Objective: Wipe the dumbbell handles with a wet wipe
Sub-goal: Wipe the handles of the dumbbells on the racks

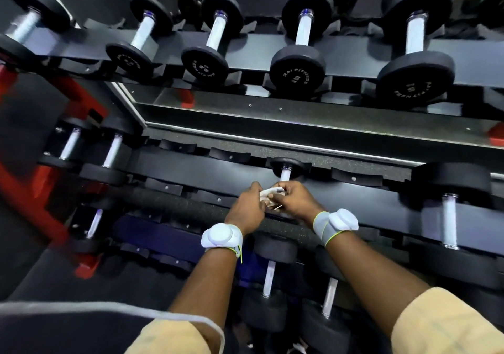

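At left, the left hand (246, 203) is seen with fingers curled and one end of the wet wipe (268, 192) pinched. The wet wipe, white and crumpled, is held between both hands above the middle rack tier (204, 173). At right, the right hand (296, 199) is clamped on its other end. The dumbbell handle (285, 175) is located just beyond the hands, on the far side, with its long axis running near to far; the right hand is judged nearer. Contact between wipe and handle cannot be told.
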### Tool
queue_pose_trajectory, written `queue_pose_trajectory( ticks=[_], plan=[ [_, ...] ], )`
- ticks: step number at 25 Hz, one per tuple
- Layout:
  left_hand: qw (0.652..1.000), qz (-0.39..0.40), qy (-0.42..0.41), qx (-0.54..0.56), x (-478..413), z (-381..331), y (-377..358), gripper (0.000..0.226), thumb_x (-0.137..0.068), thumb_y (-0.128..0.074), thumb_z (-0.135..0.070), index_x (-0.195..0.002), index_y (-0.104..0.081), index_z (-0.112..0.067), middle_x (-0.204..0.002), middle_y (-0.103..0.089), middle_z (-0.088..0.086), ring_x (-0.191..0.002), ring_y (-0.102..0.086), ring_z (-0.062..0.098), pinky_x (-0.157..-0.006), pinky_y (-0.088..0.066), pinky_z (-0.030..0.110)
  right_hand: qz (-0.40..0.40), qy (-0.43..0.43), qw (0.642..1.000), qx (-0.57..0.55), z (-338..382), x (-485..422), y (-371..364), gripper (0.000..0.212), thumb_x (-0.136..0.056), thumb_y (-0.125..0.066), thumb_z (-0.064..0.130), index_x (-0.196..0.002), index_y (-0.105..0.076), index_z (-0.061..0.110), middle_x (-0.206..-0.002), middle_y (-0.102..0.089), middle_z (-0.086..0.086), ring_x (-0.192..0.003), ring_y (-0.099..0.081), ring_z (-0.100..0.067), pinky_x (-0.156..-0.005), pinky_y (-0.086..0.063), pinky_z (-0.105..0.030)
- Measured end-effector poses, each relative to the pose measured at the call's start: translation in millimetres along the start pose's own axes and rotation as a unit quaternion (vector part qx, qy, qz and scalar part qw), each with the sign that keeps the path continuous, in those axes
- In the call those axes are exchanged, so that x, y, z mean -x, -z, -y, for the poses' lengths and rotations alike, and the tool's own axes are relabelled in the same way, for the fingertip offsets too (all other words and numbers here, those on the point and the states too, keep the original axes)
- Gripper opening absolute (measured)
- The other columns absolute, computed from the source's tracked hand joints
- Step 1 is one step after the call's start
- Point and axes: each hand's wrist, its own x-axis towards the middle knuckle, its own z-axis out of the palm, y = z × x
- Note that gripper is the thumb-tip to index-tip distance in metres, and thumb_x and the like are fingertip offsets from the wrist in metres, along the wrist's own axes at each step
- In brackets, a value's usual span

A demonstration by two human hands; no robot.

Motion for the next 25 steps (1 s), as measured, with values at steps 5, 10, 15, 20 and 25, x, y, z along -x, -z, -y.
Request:
queue_pose_trajectory(
  ticks=[5,10,15,20,25],
  plan=[
    [0.999,0.053,0.008,-0.003,-31.9,18.9,-18.0,0.036,-0.086,-0.068,-0.027,-0.107,-0.041,-0.014,-0.118,-0.054,0.013,-0.110,-0.054,0.037,-0.091,-0.047,0.046,-0.129,-0.070,0.989,0.015,-37.2,-33.4,11.9,0.006,-0.076,-0.067,0.028,-0.079,-0.072,0.028,-0.080,-0.073,-0.006,-0.081,-0.071,-0.028,-0.075,-0.058,-0.051],
    [0.993,0.109,0.017,-0.053,-59.6,40.8,-39.6,0.068,-0.083,-0.071,-0.048,-0.125,-0.042,-0.004,-0.131,-0.045,0.015,-0.125,-0.044,0.037,-0.102,-0.041,0.046,-0.257,-0.142,0.948,0.121,-32.9,-31.4,10.6,0.015,-0.087,-0.064,0.019,-0.093,-0.075,0.011,-0.091,-0.073,-0.014,-0.092,-0.066,-0.030,-0.067,-0.041,-0.027],
    [0.979,0.192,0.064,-0.038,-86.9,63.5,-67.6,0.097,-0.075,-0.070,-0.065,-0.138,-0.033,-0.002,-0.148,-0.034,0.020,-0.135,-0.037,0.039,-0.109,-0.036,0.046,-0.293,-0.249,0.907,0.173,-44.1,-59.7,-12.9,0.021,-0.085,-0.058,0.020,-0.097,-0.073,0.012,-0.103,-0.071,-0.019,-0.099,-0.064,-0.039,-0.080,-0.050,-0.036],
    [0.955,0.277,0.102,0.008,-99.5,68.4,-94.6,0.099,-0.084,-0.062,-0.063,-0.145,-0.018,0.001,-0.155,-0.020,0.021,-0.142,-0.029,0.036,-0.114,-0.029,0.042,-0.200,-0.311,0.901,0.227,-62.4,-79.8,-37.8,0.026,-0.086,-0.058,0.022,-0.103,-0.070,0.006,-0.110,-0.069,-0.019,-0.104,-0.064,-0.037,-0.082,-0.051,-0.034],
    [0.938,0.324,0.115,0.036,-104.3,72.1,-105.8,0.096,-0.087,-0.056,-0.064,-0.145,-0.012,-0.001,-0.158,-0.003,0.023,-0.145,-0.023,0.037,-0.116,-0.024,0.043,-0.262,-0.349,0.861,0.262,-65.2,-75.4,-32.3,0.035,-0.087,-0.059,0.038,-0.102,-0.069,0.007,-0.110,-0.069,-0.016,-0.105,-0.065,-0.034,-0.089,-0.050,-0.036]
  ],
)
